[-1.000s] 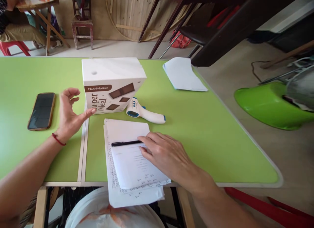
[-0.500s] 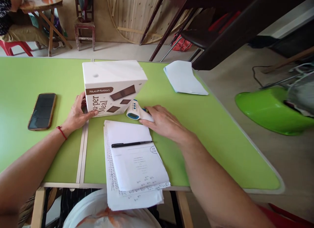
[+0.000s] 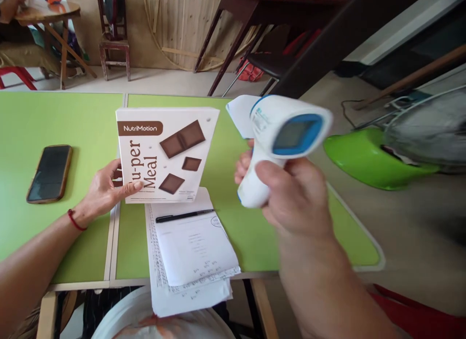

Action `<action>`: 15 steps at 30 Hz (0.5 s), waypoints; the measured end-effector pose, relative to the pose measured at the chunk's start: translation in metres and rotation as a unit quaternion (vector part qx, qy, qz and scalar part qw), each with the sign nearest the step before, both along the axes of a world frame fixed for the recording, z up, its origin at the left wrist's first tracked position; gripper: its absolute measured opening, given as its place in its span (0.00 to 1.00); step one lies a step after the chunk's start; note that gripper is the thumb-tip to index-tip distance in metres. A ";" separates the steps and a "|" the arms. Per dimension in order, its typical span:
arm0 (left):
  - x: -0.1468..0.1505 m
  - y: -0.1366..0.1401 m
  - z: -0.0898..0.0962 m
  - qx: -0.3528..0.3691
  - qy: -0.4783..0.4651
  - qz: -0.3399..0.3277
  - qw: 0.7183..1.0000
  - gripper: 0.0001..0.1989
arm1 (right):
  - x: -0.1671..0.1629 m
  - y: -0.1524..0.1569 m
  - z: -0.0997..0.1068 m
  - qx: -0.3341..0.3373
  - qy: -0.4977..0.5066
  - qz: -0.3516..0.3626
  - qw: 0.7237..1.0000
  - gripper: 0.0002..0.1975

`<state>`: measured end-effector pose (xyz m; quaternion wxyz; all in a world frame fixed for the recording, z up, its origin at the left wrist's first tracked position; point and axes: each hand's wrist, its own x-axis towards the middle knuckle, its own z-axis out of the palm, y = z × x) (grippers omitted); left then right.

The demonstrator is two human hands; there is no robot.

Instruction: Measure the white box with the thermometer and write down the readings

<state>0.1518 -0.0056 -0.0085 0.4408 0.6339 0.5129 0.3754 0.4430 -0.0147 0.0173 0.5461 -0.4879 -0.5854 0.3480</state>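
My left hand (image 3: 105,191) grips the lower left edge of a white NutriMotion box (image 3: 174,144) with brown chocolate squares printed on its front; the thumb lies on that face and the other fingers go behind. Raised above the table at the right, my right hand (image 3: 294,193) is wrapped round the handle of a white and blue infrared thermometer (image 3: 287,130). The thermometer's grey screen faces me. Below the box lies a stack of papers (image 3: 196,256), partly covered by it, with a black pen (image 3: 184,216) across the top sheet.
A phone (image 3: 50,174) lies on the green table (image 3: 87,251) at the left. More white paper (image 3: 242,115) sits at the far edge, partly behind the thermometer. A bright green seat (image 3: 374,159) and a fan (image 3: 433,130) stand at the right. A person (image 3: 25,47) sits at the back left.
My right hand has lifted the thermometer off the table, up and toward me. My left hand has tipped the box so its front faces me and brought it nearer, over the papers' top edge.
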 end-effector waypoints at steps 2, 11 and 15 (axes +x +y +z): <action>0.001 -0.004 0.001 -0.015 0.011 -0.004 1.000 0.30 | -0.010 -0.023 0.010 -0.066 0.118 0.079 0.988 0.18; 0.000 -0.002 -0.007 -0.002 0.031 -0.015 0.999 0.27 | -0.055 -0.063 -0.022 -0.175 0.242 0.128 0.946 0.21; -0.002 0.001 -0.012 0.036 0.016 -0.035 0.999 0.25 | -0.065 -0.054 -0.026 -0.178 0.235 0.142 0.945 0.18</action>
